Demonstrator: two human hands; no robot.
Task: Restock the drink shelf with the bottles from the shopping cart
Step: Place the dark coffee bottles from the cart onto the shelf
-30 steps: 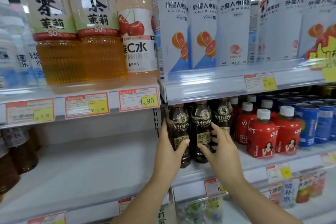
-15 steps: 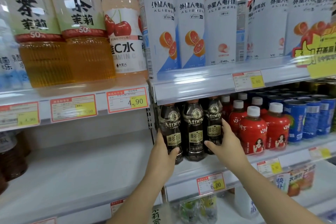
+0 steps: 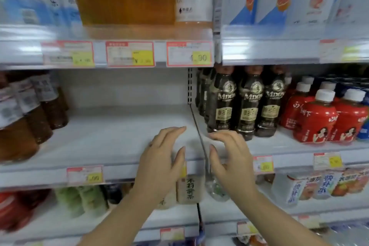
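Note:
Three dark coffee bottles (image 3: 248,102) with gold labels stand upright in a row at the left end of the right-hand middle shelf (image 3: 289,147). My left hand (image 3: 161,164) and my right hand (image 3: 232,160) hover side by side in front of the shelf edge, below and left of those bottles. Both hands have fingers apart and hold nothing. The shopping cart is out of view.
Red bottles with white caps (image 3: 319,118) stand right of the coffee bottles. A bare stretch of white shelf (image 3: 119,130) lies to the left, with brown tea bottles (image 3: 26,114) at its far left. Large tea and sports-drink bottles fill the shelf above; more drinks sit below.
Both hands have let go of the coffee bottles and drawn back and down from the shelf. The view has dropped and shifted left, and the image is blurred.

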